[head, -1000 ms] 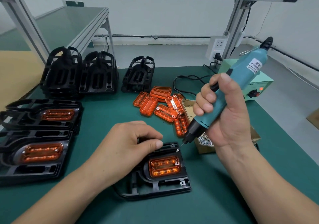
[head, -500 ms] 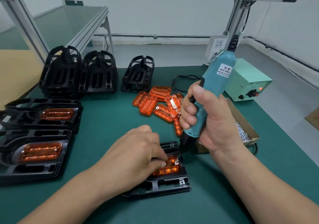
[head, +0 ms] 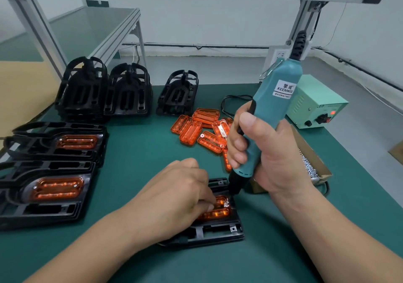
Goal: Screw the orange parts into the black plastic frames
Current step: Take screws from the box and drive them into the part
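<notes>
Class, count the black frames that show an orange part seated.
3. One tops the far left stack, one tops the near left stack, and the third frame lies under the left hand. Lower frames in the stacks may hide more.

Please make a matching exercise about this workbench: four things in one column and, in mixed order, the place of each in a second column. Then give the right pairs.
1. electric screwdriver
2. loose orange parts
3. box of screws
4. finished frames

A. piled near the middle of the green mat
B. stacked at the mat's left edge
C. gripped in the right hand
D. behind the right hand, near the power unit

Pairs: 1-C, 2-A, 3-D, 4-B
</notes>
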Available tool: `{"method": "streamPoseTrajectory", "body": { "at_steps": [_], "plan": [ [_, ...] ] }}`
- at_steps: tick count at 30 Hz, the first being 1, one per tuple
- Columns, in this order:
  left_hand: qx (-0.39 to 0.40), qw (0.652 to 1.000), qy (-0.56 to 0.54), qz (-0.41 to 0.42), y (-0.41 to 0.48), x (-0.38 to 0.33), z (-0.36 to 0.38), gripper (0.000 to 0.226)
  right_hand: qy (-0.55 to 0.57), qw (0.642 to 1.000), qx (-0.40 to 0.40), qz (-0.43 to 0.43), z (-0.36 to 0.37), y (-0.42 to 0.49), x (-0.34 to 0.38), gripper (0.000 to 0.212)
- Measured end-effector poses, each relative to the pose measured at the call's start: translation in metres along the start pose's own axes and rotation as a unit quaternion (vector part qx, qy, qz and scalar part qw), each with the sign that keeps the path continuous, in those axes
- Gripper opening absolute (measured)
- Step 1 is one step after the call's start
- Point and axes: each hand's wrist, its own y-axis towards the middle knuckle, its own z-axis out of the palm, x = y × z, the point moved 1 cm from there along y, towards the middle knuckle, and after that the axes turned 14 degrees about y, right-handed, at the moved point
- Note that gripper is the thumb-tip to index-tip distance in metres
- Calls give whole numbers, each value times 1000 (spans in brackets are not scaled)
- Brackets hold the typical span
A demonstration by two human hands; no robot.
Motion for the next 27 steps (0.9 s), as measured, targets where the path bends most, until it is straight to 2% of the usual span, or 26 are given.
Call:
{"method": "streamPoseTrajectory", "body": {
  "at_steps": [10, 14, 17, 21, 27],
  "plan": [
    [15, 1000, -3, 8, 0, -1, 0, 19, -84, 995, 54, -15, 11, 0, -6, 16],
    [9, 1000, -11, -3, 2, -2, -1, 20, -147, 985, 93, 22, 23, -2, -11, 16],
    [7, 1000, -4, -14, 3, -5, -3, 25, -166, 978, 116, 45, 29, -3, -13, 23],
    [15, 1000, -6, -20, 4, -5, -5, 27, -174, 978, 108, 41, 27, -2, -14, 32],
    [14, 1000, 2, -10, 3, -4, 0, 15, -163, 979, 118, 44, 20, -1, -15, 35]
  ]
}}
